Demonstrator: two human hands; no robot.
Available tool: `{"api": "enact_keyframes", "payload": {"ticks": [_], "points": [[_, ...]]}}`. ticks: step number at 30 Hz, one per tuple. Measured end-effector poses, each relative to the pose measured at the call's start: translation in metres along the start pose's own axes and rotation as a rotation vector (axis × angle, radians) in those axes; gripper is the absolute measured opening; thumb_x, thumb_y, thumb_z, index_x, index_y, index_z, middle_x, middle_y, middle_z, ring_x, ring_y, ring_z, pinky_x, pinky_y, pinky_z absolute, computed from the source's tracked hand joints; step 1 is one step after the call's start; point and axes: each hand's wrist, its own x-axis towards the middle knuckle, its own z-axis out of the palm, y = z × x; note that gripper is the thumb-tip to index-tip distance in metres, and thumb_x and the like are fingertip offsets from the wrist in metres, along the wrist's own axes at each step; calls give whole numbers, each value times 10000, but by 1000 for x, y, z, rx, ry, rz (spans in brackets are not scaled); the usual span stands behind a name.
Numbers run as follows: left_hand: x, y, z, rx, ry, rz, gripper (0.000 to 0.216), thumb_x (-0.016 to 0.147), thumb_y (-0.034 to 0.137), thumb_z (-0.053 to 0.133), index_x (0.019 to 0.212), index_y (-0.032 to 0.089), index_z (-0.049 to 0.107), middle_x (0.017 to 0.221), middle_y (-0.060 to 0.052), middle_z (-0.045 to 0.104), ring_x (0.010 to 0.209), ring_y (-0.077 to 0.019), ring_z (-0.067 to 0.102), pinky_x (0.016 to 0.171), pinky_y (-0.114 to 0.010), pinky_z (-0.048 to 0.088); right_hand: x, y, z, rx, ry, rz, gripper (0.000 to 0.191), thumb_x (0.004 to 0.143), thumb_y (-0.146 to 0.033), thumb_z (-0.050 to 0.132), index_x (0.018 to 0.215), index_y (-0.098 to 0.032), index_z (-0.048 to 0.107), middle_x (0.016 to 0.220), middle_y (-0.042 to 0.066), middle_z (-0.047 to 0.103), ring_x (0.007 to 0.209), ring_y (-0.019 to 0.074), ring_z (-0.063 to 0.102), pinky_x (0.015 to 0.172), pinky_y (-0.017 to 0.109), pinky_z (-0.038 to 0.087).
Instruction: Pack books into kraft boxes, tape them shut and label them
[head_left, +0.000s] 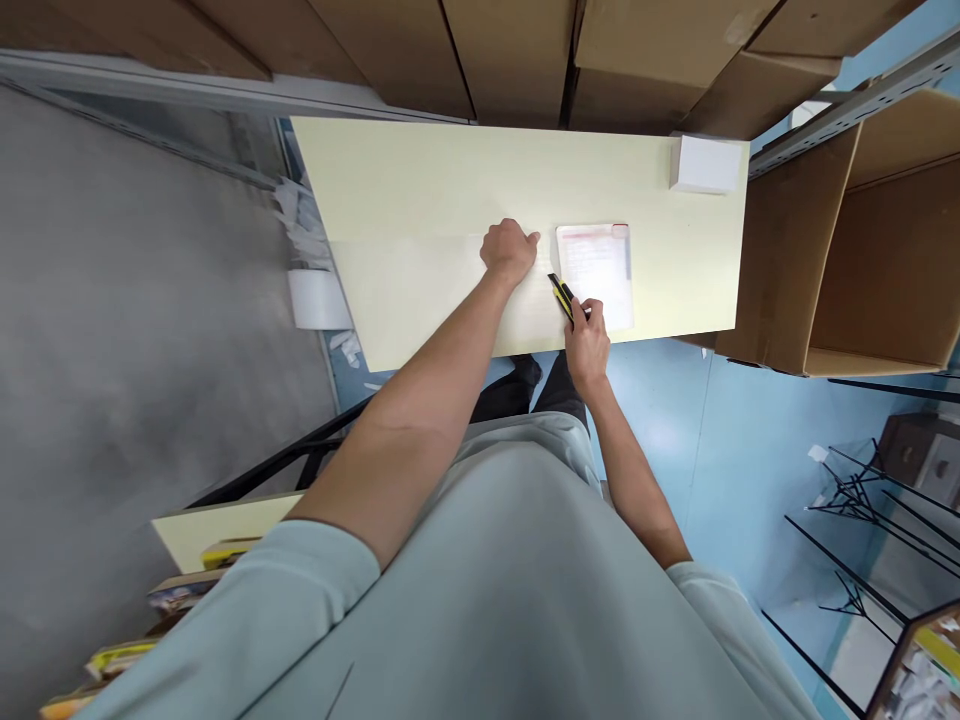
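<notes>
My right hand (587, 338) grips a yellow and black utility knife (561, 296), its tip pointing up and left over the pale yellow table (420, 190). My left hand (508, 250) is closed, knuckles up, resting on the table just left of the knife tip; what its fingers pinch is hidden. A flat packet in clear wrap with red print (596, 268) lies right beside both hands. A small white box (706, 164) stands at the table's far right corner.
Brown cardboard boxes (525, 50) line the far side of the table. An open carton (862, 250) lies on its side at the right. A white roll (319, 298) sits left of the table. Black wire racks (862, 520) stand on the blue floor at right.
</notes>
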Motion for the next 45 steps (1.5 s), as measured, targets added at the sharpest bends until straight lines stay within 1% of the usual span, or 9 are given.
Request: {"api": "enact_keyframes", "payload": {"ticks": [3,6,13,16,21,29,35,40,45], "points": [[2,-1,3,-26,11,-4,394,984,473,713,1252,185,735,1325,-174,726,1335,-382,638,1164,-560,494,-7,-2,-2,-6,-17,21,479,1057,-110,429,1468,-196,659,1345,172,589,1134,276,664,885,385,652],[1,0,2,0,9,-7,384,1005,473,685,1239,173,742,1335,-183,724,1307,-387,653,1140,-568,511,-13,-3,-3,-11,-36,34,483,1063,-100,414,1473,-179,658,1367,183,585,1175,282,662,912,388,646],[0,-1,0,42,2,21,394,1016,511,691,1171,154,751,1286,-171,743,1284,-370,671,1118,-564,539,-27,6,0,-43,-42,23,489,1055,-84,440,1482,-192,651,1355,170,595,1159,258,673,874,341,642],[8,-6,4,33,-12,35,428,1050,515,653,1209,127,739,1288,-169,734,1311,-363,672,1122,-586,523,-33,11,2,-62,-43,13,474,1069,-101,437,1484,-187,650,1356,175,589,1168,257,668,873,336,640],[20,-15,13,-12,-10,64,384,1041,491,671,1174,140,756,1240,-136,737,1351,-376,666,1124,-613,497,-43,15,5,-70,-44,28,449,1090,-139,454,1491,-186,650,1347,177,583,1151,263,676,851,337,641],[23,-20,18,38,15,75,519,1017,594,657,1273,147,720,1292,-161,737,1316,-367,673,1139,-568,539,-57,21,5,-32,-62,14,464,1071,-135,472,1495,-201,647,1345,168,576,1135,252,669,858,334,639],[30,-24,24,28,28,80,535,1028,607,626,1235,124,723,1269,-155,720,1361,-395,650,1160,-628,507,-67,23,0,-41,-102,31,442,1091,-163,476,1499,-192,644,1365,178,567,1131,252,673,845,330,636],[39,-28,33,23,61,81,447,1014,558,661,1176,149,742,1216,-135,724,1335,-393,668,1147,-617,517,-78,26,3,-17,-92,37,447,1080,-174,505,1508,-202,633,1350,175,570,1131,252,671,840,333,645],[48,-31,45,-12,65,39,502,1042,586,577,1267,162,727,1361,-141,667,1474,-414,559,1205,-635,436,-88,32,5,-10,-70,32,469,1080,-175,499,1532,-228,613,1344,166,573,1113,237,677,775,302,642]]}}
